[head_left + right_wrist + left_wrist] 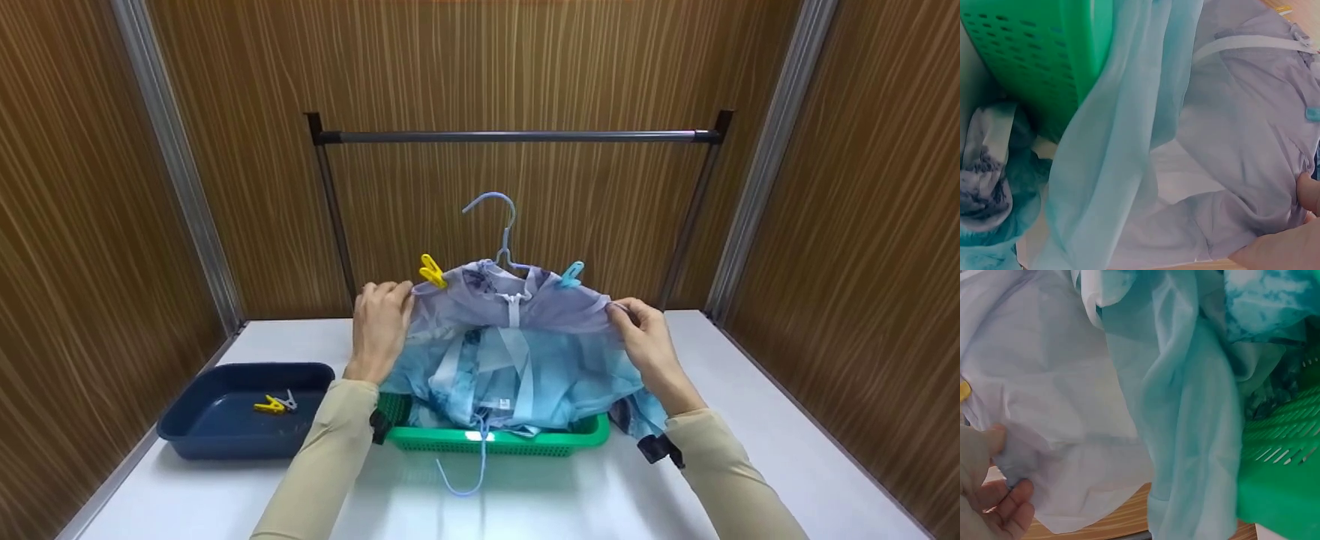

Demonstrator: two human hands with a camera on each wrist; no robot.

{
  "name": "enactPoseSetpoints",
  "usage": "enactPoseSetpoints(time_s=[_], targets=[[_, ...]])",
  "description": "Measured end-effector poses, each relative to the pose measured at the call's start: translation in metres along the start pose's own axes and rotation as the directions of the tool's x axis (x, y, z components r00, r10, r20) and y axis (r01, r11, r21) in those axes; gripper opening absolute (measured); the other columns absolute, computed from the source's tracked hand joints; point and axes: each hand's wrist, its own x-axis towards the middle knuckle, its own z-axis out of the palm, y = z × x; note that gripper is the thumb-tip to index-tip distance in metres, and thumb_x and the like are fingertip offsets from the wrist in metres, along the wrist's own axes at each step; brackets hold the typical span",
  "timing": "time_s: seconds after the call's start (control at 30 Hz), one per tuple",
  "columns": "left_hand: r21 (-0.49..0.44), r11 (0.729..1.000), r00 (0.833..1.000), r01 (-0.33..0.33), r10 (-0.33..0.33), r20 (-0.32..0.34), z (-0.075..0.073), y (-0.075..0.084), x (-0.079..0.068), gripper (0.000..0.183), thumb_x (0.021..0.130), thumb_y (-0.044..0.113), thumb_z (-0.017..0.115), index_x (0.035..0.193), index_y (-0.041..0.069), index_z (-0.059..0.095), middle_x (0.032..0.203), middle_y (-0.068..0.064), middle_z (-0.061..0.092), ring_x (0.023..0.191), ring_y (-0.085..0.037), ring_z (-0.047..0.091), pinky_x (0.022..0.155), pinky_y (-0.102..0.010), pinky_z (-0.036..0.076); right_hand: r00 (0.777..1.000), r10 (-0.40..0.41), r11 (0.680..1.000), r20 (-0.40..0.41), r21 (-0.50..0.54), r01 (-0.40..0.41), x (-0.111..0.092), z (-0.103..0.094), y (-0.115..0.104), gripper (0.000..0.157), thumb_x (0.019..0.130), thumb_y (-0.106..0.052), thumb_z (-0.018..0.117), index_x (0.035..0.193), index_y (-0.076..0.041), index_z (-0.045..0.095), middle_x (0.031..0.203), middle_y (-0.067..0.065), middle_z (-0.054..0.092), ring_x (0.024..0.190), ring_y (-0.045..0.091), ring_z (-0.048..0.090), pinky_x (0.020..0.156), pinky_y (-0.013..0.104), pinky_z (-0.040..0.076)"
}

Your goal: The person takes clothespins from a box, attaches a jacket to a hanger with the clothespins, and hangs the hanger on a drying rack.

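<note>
A lavender jacket (487, 307) is on a pale blue hanger (510, 217), its hook pointing up. On its shoulders sit a yellow clothespin (432, 271) and a light blue clothespin (571, 274). My left hand (379, 327) pinches the jacket's left shoulder; in the left wrist view, thumb and fingers meet on the cloth. With thumb and fingers my right hand (646, 346) grips the opposite shoulder. In front, a light blue garment (570, 375) lies heaped over a green basket (495, 441), and a second hanger's hook (466, 487) hangs out over the basket's front.
At the left stands a dark blue tub (217, 442) holding a yellow clothespin (270, 406) and a grey clothespin (288, 401). Behind is a black rack with a horizontal bar (517, 137). Wood-grain panels (570, 60) enclose the white table (757, 390) on three sides.
</note>
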Motion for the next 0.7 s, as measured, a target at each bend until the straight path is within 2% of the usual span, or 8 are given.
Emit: enactPoseSetpoints(time_s=[0.1, 0.23, 0.37, 0.5, 0.6, 0.7], targets=[[-0.007, 1.0, 0.999, 0.002, -0.002, 0.034, -0.002, 0.0, -0.006, 0.036, 0.096, 0.02, 0.064, 0.13, 0.008, 0.063, 0.129, -0.018, 0.062, 0.115, -0.035, 0.057, 0.096, -0.049, 0.047, 1.0, 0.011, 1.0, 0.008, 0.021, -0.011, 0.0, 0.0, -0.001, 0.029, 0.104, -0.025, 0.049, 0.113, 0.001, 0.059, 0.106, 0.007, 0.057, 0.098, 0.019, 0.051, 0.084, 0.031, 0.05], [-0.026, 0.999, 0.998, -0.03, 0.031, 0.057, -0.004, -0.002, -0.015, 0.05, 0.094, 0.021, 0.067, 0.141, 0.009, 0.053, 0.143, -0.021, 0.05, 0.127, -0.038, 0.051, 0.105, -0.054, 0.044, 1.0, 0.02, 0.999, 0.002, 0.038, -0.02, -0.001, -0.001, -0.002, 0.03, 0.104, -0.026, 0.047, 0.115, 0.0, 0.057, 0.106, 0.005, 0.054, 0.098, 0.019, 0.049, 0.081, 0.028, 0.049], [-0.044, 0.996, 0.995, -0.072, 0.075, 0.071, -0.007, -0.007, -0.026, 0.057, 0.092, 0.019, 0.07, 0.143, 0.006, 0.05, 0.148, -0.022, 0.046, 0.132, -0.038, 0.047, 0.108, -0.054, 0.041, 1.0, 0.022, 0.999, -0.012, 0.044, -0.021, 0.001, -0.003, -0.001, 0.031, 0.104, -0.028, 0.048, 0.116, -0.001, 0.058, 0.105, 0.003, 0.054, 0.097, 0.016, 0.049, 0.079, 0.025, 0.051], [-0.041, 0.991, 0.987, -0.126, 0.129, 0.099, -0.01, -0.013, -0.04, 0.056, 0.09, 0.02, 0.072, 0.14, 0.003, 0.052, 0.144, -0.023, 0.048, 0.131, -0.039, 0.047, 0.108, -0.053, 0.042, 0.999, 0.006, 0.998, -0.039, 0.063, -0.004, 0.004, -0.003, 0.0, 0.03, 0.103, -0.028, 0.05, 0.113, 0.0, 0.059, 0.1, -0.001, 0.055, 0.093, 0.013, 0.051, 0.077, 0.024, 0.051], [-0.06, 0.985, 0.971, -0.162, 0.17, 0.17, -0.011, -0.018, -0.053, 0.053, 0.091, 0.023, 0.071, 0.137, 0.002, 0.055, 0.139, -0.023, 0.053, 0.13, -0.038, 0.048, 0.107, -0.052, 0.043, 0.998, 0.001, 0.998, -0.069, 0.065, 0.004, 0.006, -0.003, 0.001, 0.03, 0.103, -0.029, 0.051, 0.11, -0.001, 0.06, 0.098, -0.002, 0.056, 0.092, 0.012, 0.051, 0.077, 0.022, 0.049], [-0.102, 0.983, 0.935, -0.155, 0.18, 0.305, -0.014, -0.023, -0.065, 0.051, 0.094, 0.031, 0.067, 0.136, 0.004, 0.056, 0.138, -0.02, 0.054, 0.13, -0.036, 0.048, 0.108, -0.053, 0.042, 0.996, -0.002, 0.998, -0.092, 0.056, 0.007, 0.008, -0.003, 0.002, 0.031, 0.103, -0.029, 0.051, 0.11, -0.001, 0.06, 0.099, -0.001, 0.057, 0.093, 0.013, 0.052, 0.078, 0.02, 0.046]])
